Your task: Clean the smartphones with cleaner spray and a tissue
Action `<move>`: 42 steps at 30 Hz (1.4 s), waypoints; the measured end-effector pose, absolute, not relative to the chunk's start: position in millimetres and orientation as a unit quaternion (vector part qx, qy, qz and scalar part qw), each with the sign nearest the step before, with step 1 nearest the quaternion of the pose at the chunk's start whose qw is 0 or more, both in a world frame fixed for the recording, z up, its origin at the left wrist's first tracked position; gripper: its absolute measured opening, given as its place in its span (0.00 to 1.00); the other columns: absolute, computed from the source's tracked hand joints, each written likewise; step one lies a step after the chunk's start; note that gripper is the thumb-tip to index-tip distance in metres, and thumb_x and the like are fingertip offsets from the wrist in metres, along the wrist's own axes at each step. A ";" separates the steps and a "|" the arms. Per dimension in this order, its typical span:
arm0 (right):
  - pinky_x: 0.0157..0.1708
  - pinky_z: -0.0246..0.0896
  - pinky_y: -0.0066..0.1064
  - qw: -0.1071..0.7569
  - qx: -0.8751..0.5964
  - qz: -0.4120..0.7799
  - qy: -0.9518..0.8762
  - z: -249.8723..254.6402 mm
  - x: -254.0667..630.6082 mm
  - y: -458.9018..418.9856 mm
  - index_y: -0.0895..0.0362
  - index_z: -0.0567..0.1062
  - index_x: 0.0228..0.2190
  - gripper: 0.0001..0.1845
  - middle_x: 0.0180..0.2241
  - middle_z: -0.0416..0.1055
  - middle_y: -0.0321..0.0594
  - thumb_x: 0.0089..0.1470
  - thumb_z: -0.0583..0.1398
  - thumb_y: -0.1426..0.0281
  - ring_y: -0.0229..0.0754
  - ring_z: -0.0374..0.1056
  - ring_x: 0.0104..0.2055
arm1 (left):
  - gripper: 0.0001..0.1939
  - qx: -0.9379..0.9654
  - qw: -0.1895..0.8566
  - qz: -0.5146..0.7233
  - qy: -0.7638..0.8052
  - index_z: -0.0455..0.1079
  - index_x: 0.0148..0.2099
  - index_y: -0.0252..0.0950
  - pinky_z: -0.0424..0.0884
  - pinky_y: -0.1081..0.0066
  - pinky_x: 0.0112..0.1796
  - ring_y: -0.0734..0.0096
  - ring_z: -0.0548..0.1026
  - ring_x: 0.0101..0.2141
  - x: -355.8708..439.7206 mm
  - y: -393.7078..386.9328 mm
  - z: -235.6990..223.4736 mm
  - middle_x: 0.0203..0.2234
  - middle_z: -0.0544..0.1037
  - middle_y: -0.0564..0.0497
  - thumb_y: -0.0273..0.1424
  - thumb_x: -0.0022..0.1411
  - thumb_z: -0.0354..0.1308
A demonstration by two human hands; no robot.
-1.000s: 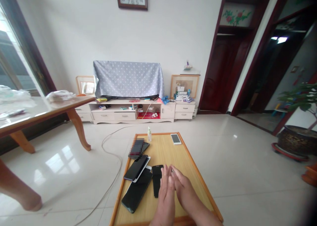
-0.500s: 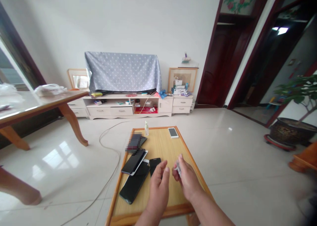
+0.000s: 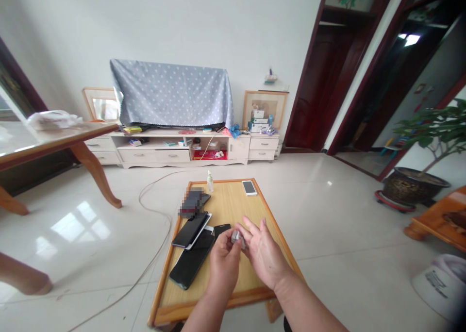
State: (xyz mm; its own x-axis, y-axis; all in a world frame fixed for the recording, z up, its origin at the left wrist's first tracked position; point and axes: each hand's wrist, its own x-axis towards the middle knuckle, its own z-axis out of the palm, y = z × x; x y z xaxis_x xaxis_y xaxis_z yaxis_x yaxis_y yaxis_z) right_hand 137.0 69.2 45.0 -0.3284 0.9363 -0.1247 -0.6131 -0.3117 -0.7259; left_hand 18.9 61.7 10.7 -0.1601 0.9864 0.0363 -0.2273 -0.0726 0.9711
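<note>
Obs.: small crumpled grey piece (image 3: 236, 238) held above the middle of the worktop (image 3: 251, 297); material cannot be determined at this resolution. Left hand (image 3: 224, 264) is clenched, its fingertips pinching the piece. Right hand (image 3: 264, 252) is released, fingers spread, tips at the piece or just beside it; contact unclear.

Surroundings: from the hands, at 10 o'clock, a black phone (image 3: 190, 230) lies on a white phone (image 3: 199, 231). A larger black phone (image 3: 191, 265) lies just below them, near the left rim. A small black phone (image 3: 221, 230) lies at 11 o'clock, just beyond the left hand. A pixelated object (image 3: 191, 203) sits further out at 11 o'clock; a small bottle (image 3: 210, 182) stands at 12, and a white phone (image 3: 249, 188) lies at 1.

Risks: a relaxed pinch could let the piece fall among the phones and lodge in a gap. A sideways move of the left wrist could nudge the phone pile toward the rim and over it, onto the tile floor (image 3: 91, 254). A long reach forward could tip the bottle.
</note>
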 end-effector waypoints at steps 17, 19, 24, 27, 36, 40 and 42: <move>0.47 0.68 0.37 0.493 -0.438 0.544 -0.519 24.7 129.8 69.9 0.53 0.73 0.56 0.30 0.47 0.77 0.43 0.61 0.58 0.47 0.47 0.73 0.46 | 0.14 0.571 0.313 0.579 0.490 0.76 0.51 0.42 0.71 0.59 0.51 0.60 0.75 0.48 6.3 48.5 17.4 0.46 0.79 0.45 0.35 0.65 0.56; 0.30 0.65 0.31 0.490 -0.458 0.534 -0.515 26.0 129.2 69.7 0.56 0.77 0.45 0.27 0.31 0.75 0.38 0.61 0.57 0.46 0.41 0.70 0.29 | 0.13 0.576 0.306 0.578 0.491 0.76 0.50 0.42 0.72 0.61 0.47 0.61 0.75 0.46 5.7 47.6 18.8 0.45 0.78 0.45 0.36 0.66 0.56; 0.22 0.52 0.28 0.505 -0.482 0.497 -0.515 28.5 125.7 66.8 0.56 0.72 0.29 0.26 0.21 0.63 0.31 0.61 0.57 0.45 0.36 0.57 0.22 | 0.17 0.551 0.389 0.565 0.475 0.73 0.52 0.37 0.72 0.69 0.35 0.68 0.76 0.34 8.1 45.7 22.0 0.37 0.78 0.47 0.41 0.67 0.55; 0.28 0.58 0.28 0.523 -0.467 0.506 -0.502 32.4 122.7 66.1 0.56 0.74 0.30 0.27 0.25 0.67 0.35 0.61 0.57 0.45 0.38 0.61 0.28 | 0.16 0.569 0.393 0.551 0.467 0.73 0.52 0.39 0.72 0.70 0.36 0.69 0.75 0.35 9.0 43.1 23.4 0.37 0.77 0.47 0.40 0.67 0.55; 0.28 0.59 0.27 0.536 -0.441 0.589 -0.414 35.1 119.4 63.5 0.57 0.75 0.32 0.24 0.27 0.67 0.36 0.57 0.61 0.47 0.38 0.62 0.28 | 0.18 0.556 0.404 0.555 0.469 0.72 0.53 0.38 0.73 0.70 0.34 0.71 0.75 0.31 10.6 45.4 17.5 0.36 0.77 0.48 0.42 0.65 0.58; 0.37 0.64 0.30 0.530 -0.417 0.627 -0.390 32.2 121.8 64.5 0.56 0.77 0.45 0.25 0.36 0.73 0.40 0.54 0.65 0.51 0.42 0.68 0.37 | 0.23 0.515 0.422 0.578 0.472 0.71 0.54 0.37 0.74 0.69 0.34 0.70 0.75 0.32 11.2 49.5 12.2 0.39 0.78 0.46 0.45 0.62 0.61; 0.39 0.64 0.31 0.529 -0.415 0.637 -0.376 31.0 122.9 66.6 0.56 0.77 0.48 0.27 0.38 0.74 0.41 0.54 0.65 0.51 0.43 0.69 0.39 | 0.23 0.517 0.416 0.575 0.479 0.72 0.53 0.37 0.73 0.69 0.35 0.70 0.75 0.32 10.6 49.1 13.3 0.39 0.78 0.45 0.45 0.61 0.62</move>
